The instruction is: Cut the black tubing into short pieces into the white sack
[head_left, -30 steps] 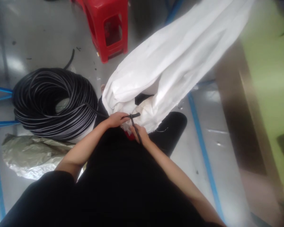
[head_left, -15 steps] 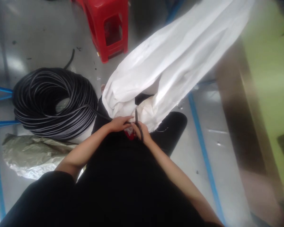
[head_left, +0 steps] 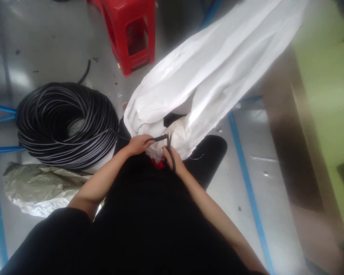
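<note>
Scissors [head_left: 172, 156] in the right hand [head_left: 176, 159] now show slightly parted blades, tips toward twelve o'clock; half a second ago they looked closed, with the left hand [head_left: 140, 145] close beside them. That hand has since drawn back toward nine o'clock, so a short length of black tubing [head_left: 159, 138] sticks out of its pinching fingers toward three o'clock, its end reaching the blades; whether it lies between them is too blurred to tell. The right hand grips the scissor handles. This suggests the blades now have room at the tubing's free end. The tubing trails back to the coil [head_left: 99, 118] at nine o'clock; white sacking [head_left: 186, 72] stretches toward one.
</note>
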`<state>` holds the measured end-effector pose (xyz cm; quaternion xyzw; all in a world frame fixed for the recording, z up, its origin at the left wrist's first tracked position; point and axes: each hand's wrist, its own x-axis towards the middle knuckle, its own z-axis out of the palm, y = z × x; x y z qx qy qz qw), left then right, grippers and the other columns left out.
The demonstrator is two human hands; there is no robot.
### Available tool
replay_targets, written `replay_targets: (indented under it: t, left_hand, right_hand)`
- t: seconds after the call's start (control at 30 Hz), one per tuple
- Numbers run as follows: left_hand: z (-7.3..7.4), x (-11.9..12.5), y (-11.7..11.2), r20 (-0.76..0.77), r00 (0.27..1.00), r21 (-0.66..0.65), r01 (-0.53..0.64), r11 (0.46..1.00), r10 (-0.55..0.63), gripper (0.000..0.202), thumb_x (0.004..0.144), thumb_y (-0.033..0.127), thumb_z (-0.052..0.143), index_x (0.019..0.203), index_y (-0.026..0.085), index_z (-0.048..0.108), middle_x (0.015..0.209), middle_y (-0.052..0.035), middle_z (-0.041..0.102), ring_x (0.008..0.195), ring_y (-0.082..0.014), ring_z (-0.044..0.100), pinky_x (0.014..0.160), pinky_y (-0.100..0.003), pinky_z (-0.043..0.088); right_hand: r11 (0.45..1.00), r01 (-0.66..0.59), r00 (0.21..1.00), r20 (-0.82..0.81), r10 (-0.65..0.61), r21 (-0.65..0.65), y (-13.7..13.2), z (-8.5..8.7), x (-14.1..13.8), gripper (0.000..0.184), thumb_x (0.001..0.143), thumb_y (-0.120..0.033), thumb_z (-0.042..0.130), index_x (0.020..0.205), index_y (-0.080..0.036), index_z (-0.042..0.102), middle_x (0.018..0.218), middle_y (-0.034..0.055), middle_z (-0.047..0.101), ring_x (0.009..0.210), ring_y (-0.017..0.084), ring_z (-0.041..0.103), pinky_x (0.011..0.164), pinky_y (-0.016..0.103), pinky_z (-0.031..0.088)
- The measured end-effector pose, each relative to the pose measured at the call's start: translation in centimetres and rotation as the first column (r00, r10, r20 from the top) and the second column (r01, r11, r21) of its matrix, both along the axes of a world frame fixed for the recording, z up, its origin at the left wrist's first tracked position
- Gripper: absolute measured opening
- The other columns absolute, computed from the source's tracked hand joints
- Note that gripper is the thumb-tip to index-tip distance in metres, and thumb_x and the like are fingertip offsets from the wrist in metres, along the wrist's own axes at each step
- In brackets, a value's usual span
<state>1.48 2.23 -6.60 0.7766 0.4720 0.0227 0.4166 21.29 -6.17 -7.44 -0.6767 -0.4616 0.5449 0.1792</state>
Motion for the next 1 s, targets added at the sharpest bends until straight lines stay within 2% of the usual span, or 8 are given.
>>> replay_targets:
  t: [0.17, 0.33, 0.43, 0.57, 0.8, 0.87, 1.0]
  left_hand:
    - [0.0, 0.1, 0.3, 0.037, 0.999, 0.013, -0.012, 1.0, 0.011, 0.033, 0.093, 0.039, 0.04, 0.099, 0.02, 0.067, 0.093, -0.0039, 0.069, 0.084, -0.0183, 0.062, 0.074, -0.027, 0.046]
    - [0.0, 0.7, -0.3, 0.026, 0.998, -0.005, 0.055, 0.998, -0.055, 0.034, 0.093, 0.04, 0.04, 0.099, 0.02, 0.067, 0.099, -0.0045, 0.068, 0.092, -0.0192, 0.061, 0.079, -0.028, 0.046]
    - [-0.1, 1.0, -0.4, 0.01, 0.997, -0.019, 0.071, 0.997, -0.071, 0.034, 0.093, 0.04, 0.04, 0.1, 0.021, 0.067, 0.099, -0.0043, 0.068, 0.092, -0.019, 0.061, 0.08, -0.028, 0.046]
    - [-0.2, 1.2, -0.1, 0.018, 0.997, -0.035, 0.071, 0.997, -0.071, 0.034, 0.093, 0.04, 0.039, 0.097, 0.02, 0.067, 0.096, -0.0038, 0.069, 0.089, -0.018, 0.061, 0.078, -0.027, 0.046]
    - [-0.5, 1.1, 0.1, 0.008, 0.999, -0.049, 0.041, 0.998, -0.041, 0.035, 0.092, 0.043, 0.04, 0.098, 0.021, 0.067, 0.098, -0.0039, 0.069, 0.09, -0.0186, 0.061, 0.079, -0.027, 0.047]
    - [-0.6, 1.0, 0.0, -0.003, 0.999, -0.046, 0.049, 0.998, -0.049, 0.036, 0.092, 0.042, 0.04, 0.099, 0.021, 0.067, 0.1, -0.004, 0.069, 0.092, -0.0189, 0.061, 0.079, -0.028, 0.047]
    - [-0.2, 1.2, -0.4, -0.029, 0.995, -0.057, 0.096, 0.994, -0.097, 0.033, 0.093, 0.039, 0.041, 0.104, 0.02, 0.066, 0.106, -0.0048, 0.069, 0.096, -0.0201, 0.062, 0.082, -0.029, 0.047]
  right_hand:
    - [0.958, -0.278, 0.937, 0.199, 0.286, -0.07, -0.2, 0.4, -0.7, 0.041, 0.089, -0.055, 0.043, 0.115, -0.025, 0.053, 0.089, 0.0049, 0.069, 0.082, 0.024, 0.065, 0.073, 0.035, 0.047]
    - [0.938, -0.342, 0.905, 0.247, 0.346, -0.062, 0.0, 0.4, -0.9, 0.041, 0.091, -0.053, 0.041, 0.118, -0.025, 0.052, 0.092, 0.0069, 0.07, 0.085, 0.026, 0.065, 0.072, 0.033, 0.045]
    - [0.941, -0.335, 0.906, 0.254, 0.338, -0.054, -0.1, 0.3, -0.9, 0.038, 0.092, -0.052, 0.038, 0.113, -0.024, 0.055, 0.087, 0.0062, 0.07, 0.081, 0.024, 0.065, 0.07, 0.031, 0.045]
    - [0.951, -0.309, 0.916, 0.269, 0.299, -0.007, -0.3, 0.2, -1.0, 0.039, 0.093, -0.052, 0.035, 0.094, -0.021, 0.059, 0.076, 0.0056, 0.067, 0.073, 0.021, 0.063, 0.065, 0.028, 0.043]
    - [0.968, -0.247, 0.938, 0.263, 0.226, 0.051, -0.3, 0.1, -0.9, 0.042, 0.089, -0.055, 0.039, 0.072, -0.02, 0.057, 0.066, 0.0056, 0.063, 0.068, 0.022, 0.061, 0.062, 0.028, 0.043]
    - [0.979, -0.195, 0.959, 0.217, 0.18, 0.051, -0.3, 0.2, -0.9, 0.042, 0.088, -0.055, 0.041, 0.069, -0.021, 0.054, 0.063, 0.0043, 0.061, 0.063, 0.021, 0.06, 0.06, 0.028, 0.044]
    - [0.999, 0.006, 0.999, 0.046, -0.004, -0.053, 0.0, 0.5, -1.0, 0.041, 0.085, -0.058, 0.043, 0.07, -0.021, 0.052, 0.053, -0.0007, 0.055, 0.045, 0.016, 0.054, 0.049, 0.027, 0.044]
